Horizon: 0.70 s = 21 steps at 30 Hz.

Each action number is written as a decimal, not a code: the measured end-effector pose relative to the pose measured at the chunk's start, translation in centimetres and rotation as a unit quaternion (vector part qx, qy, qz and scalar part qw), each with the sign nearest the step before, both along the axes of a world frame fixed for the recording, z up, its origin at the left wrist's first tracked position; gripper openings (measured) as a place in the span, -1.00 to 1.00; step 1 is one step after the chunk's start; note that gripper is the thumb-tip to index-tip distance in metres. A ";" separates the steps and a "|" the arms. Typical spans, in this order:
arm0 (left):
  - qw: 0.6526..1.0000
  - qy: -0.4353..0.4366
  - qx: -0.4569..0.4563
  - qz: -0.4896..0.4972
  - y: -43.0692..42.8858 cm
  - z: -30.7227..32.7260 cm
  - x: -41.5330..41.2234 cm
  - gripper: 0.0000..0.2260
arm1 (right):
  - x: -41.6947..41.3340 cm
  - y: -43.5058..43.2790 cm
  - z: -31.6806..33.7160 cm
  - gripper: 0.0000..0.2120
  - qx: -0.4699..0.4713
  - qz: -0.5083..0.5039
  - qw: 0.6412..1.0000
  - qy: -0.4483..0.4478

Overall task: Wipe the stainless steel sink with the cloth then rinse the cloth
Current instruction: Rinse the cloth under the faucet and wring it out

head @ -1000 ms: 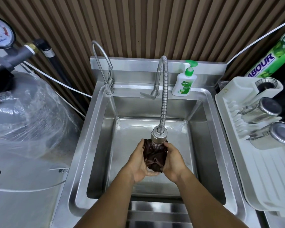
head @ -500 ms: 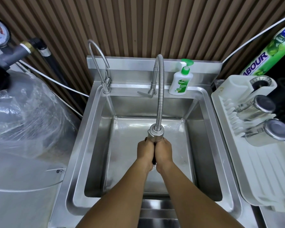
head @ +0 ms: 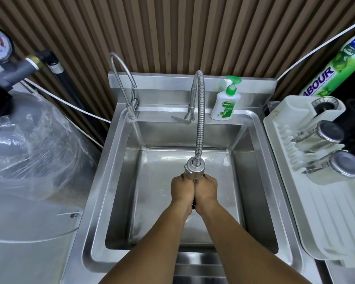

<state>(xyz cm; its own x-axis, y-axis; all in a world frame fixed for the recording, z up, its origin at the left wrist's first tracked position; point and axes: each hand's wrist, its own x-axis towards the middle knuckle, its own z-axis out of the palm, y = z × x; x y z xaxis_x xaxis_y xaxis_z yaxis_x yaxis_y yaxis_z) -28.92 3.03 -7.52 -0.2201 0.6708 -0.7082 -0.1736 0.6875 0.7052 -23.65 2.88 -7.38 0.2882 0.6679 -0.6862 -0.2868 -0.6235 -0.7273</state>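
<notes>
Two bare forearms reach in over the near edge of a stainless steel sink (head: 99, 191). Above the middle of the basin, the left hand (head: 182, 190) and right hand (head: 207, 190) are pressed together side by side, knuckles up. The grip of each hand is curled tight round the cloth (head: 193, 204). The cloth is almost wholly hidden, with only a dark sliver showing between the heels of the hands.

Just above the knuckles, and touching or nearly touching them, hangs the spray head (head: 194, 171) of a flexible faucet (head: 200, 119). The basin floor looks wet, but it is hard to tell whether water is running.

This looks like the rinsing step, with the wiping apparently done and the cloth being squeezed under the spout. The next move probably calls for opening the hands to let water through the folds, then wringing again over the basin.

At the far edge, the faucet's lever (head: 180, 119) sits on the back ledge. A slim second tap (head: 129, 103) stands toward the far left corner, and a soap bottle (head: 224, 105) toward the far right.
</notes>
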 end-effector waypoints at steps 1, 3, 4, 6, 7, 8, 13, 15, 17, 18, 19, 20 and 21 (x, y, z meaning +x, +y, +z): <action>1.000 0.005 0.003 -0.007 0.0 0.0 0.0 -0.76 | 0.0 0.0 -0.1 -0.71 0.000 -0.001 1.000 0.005; 1.000 0.009 0.005 -0.014 -0.1 -0.1 0.0 -0.76 | 0.0 -0.2 -0.3 -0.72 0.000 -0.001 1.000 0.011; 1.000 0.007 0.004 -0.017 -0.2 0.0 -0.1 -0.77 | 0.0 -0.2 -0.4 -0.77 0.001 0.003 1.000 0.009; 1.000 -0.001 0.000 -0.016 -0.3 -0.2 -0.2 -0.77 | 0.1 -0.4 -0.3 -0.84 0.007 0.019 1.000 -0.001; 1.000 -0.009 -0.003 -0.013 -0.3 -0.2 -0.3 -0.76 | 0.2 -0.5 -0.2 -0.83 0.012 0.030 0.999 -0.004; 1.000 -0.021 -0.007 -0.009 -0.2 -0.2 -0.5 -0.75 | 0.4 -0.5 -0.2 -0.79 0.013 0.042 0.999 -0.004; 0.993 -0.109 -0.017 0.032 -0.4 -0.5 -1.9 -0.69 | 1.9 -0.6 -0.1 -0.70 -0.006 0.103 0.994 0.035; 0.991 -0.123 -0.013 0.048 -0.5 -0.9 -2.3 -0.69 | 2.5 -1.2 -0.3 -0.77 -0.019 0.132 0.990 0.054; 0.989 -0.143 0.000 0.050 -0.7 -1.2 -2.6 -0.68 | 2.6 -1.9 -0.4 -0.84 -0.023 0.151 0.984 0.091; 0.990 -0.137 0.008 0.040 -0.8 -1.4 -2.6 -0.68 | 2.5 -2.1 -0.6 -0.83 -0.018 0.143 0.984 0.103; 0.993 -0.112 0.013 0.025 -1.0 -1.5 -2.7 -0.68 | 2.2 -2.3 -0.7 -0.81 -0.007 0.122 0.986 0.109; 0.996 -0.086 0.020 0.010 -1.2 -1.8 -2.6 -0.68 | 1.9 -2.3 -0.9 -0.78 0.007 0.094 0.989 0.112; 0.998 -0.060 0.021 -0.005 -1.5 -2.0 -2.4 -0.68 | 1.5 -2.1 -1.0 -0.76 0.020 0.066 0.991 0.116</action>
<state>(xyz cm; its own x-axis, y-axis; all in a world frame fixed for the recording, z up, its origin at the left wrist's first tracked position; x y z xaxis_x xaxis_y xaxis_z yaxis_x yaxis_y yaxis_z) -31.33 1.58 -9.53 -0.1282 0.7027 -0.6998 -0.2516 0.6595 0.7084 -22.15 0.73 -8.40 0.0339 0.7172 -0.6960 -0.3674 -0.6387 -0.6761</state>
